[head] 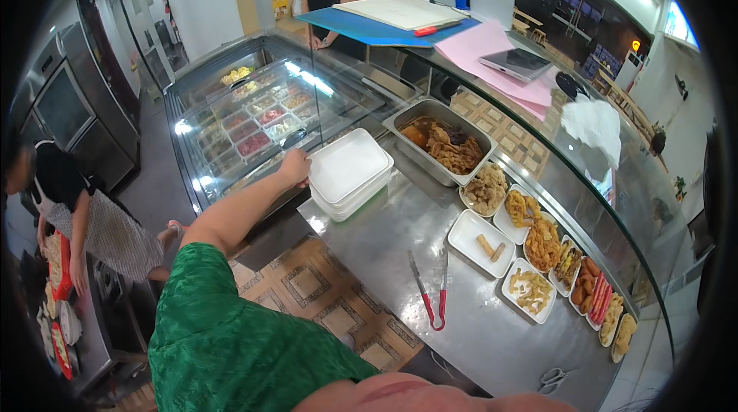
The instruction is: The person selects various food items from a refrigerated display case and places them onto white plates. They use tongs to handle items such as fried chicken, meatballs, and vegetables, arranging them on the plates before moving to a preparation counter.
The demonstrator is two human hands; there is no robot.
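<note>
My left hand, at the end of the arm in a green sleeve, is at the left edge of a stack of white rectangular trays. Its fingers are curled and partly hidden; whether they grip a tray or the cooler's edge is unclear. Just beyond it is a round dark handle on the glass-covered cooler. My right hand is out of view. Red-handled metal tongs lie spread on the steel counter, near a white tray with two rolled pieces of food.
A deep steel pan of braised food and several dishes of fried food line the glass guard. Scissors lie at the near right. Papers and a tablet rest above. A person in an apron works left; two people stand beyond.
</note>
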